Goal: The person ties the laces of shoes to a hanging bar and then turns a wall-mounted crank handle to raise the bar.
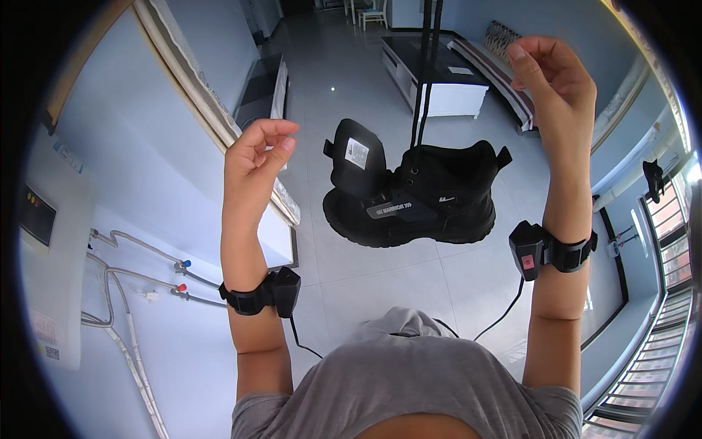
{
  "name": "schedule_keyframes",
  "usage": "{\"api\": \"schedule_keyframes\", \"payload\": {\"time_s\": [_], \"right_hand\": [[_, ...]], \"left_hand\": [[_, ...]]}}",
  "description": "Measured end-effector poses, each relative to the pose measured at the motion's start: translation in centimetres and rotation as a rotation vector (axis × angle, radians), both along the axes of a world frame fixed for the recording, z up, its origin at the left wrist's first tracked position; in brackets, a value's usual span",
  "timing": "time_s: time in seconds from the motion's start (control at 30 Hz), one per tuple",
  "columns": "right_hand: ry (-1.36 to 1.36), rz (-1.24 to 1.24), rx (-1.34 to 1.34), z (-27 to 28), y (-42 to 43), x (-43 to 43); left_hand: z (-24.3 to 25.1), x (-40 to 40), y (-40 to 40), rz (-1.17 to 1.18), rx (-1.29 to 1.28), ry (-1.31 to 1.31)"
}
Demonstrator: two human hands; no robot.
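Note:
A black ankle-high shoe (433, 192) hangs in front of me, its toe to the left and its opening up. Two taut black shoelace strands (423, 77) run up from its eyelets past the top edge; what holds them is out of view. The shoe's tongue (357, 156) is folded forward over the toe and bears a white label. My left hand (258, 148) is raised to the left of the tongue, fingers curled and apart from the shoe. Higher up, to the right of the shoe, is my right hand (554, 71) with curled fingers; whether it grips anything is unclear. Each wrist wears a black strapped device.
Beyond the shoe stands a low black-topped white table (455, 99), with a daybed (493, 71) to its right. A wall-mounted heater (60, 219) with pipes and valves is on the left. At the right are barred windows (641, 362). Cables run from both wrist devices.

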State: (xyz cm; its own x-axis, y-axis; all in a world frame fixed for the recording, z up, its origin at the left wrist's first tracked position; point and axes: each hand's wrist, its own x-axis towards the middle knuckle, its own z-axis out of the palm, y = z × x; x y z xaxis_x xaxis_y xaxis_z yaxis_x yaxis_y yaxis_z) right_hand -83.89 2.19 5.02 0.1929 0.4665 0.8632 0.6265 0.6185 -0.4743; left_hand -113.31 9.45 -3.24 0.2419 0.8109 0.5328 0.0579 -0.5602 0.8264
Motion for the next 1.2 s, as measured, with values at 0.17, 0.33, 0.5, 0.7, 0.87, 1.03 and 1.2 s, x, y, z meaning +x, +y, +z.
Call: {"api": "schedule_keyframes", "payload": {"time_s": [0.17,0.33,0.5,0.7,0.87,1.03,1.2], "right_hand": [[0.215,-0.110,-0.230,-7.4,-1.9,1.6],[0.398,-0.181,-0.443,-13.8,-5.1,3.8],[0.440,-0.176,-0.640,-17.0,-7.5,4.9],[0.399,-0.021,-0.833,-18.7,-11.6,7.9],[0.441,-0.080,-0.881,-20.5,-19.1,14.6],[0.620,-0.125,-0.811,-23.3,-27.5,22.5],[0.668,-0.135,-0.875,-25.2,-32.8,27.9]], "left_hand": [[-5.9,-1.8,1.6,-0.008,-0.216,-0.017],[-10.4,-2.4,1.7,0.019,-0.326,-0.035],[-12.4,-2.7,0.0,0.129,-0.379,-0.145],[-12.3,-0.7,-4.1,0.236,-0.164,-0.490],[-13.0,5.6,-9.5,0.238,-0.048,-0.532],[-15.9,12.2,-13.6,0.224,-0.303,-0.596],[-18.2,17.7,-16.2,0.263,-0.550,-0.718]]}}
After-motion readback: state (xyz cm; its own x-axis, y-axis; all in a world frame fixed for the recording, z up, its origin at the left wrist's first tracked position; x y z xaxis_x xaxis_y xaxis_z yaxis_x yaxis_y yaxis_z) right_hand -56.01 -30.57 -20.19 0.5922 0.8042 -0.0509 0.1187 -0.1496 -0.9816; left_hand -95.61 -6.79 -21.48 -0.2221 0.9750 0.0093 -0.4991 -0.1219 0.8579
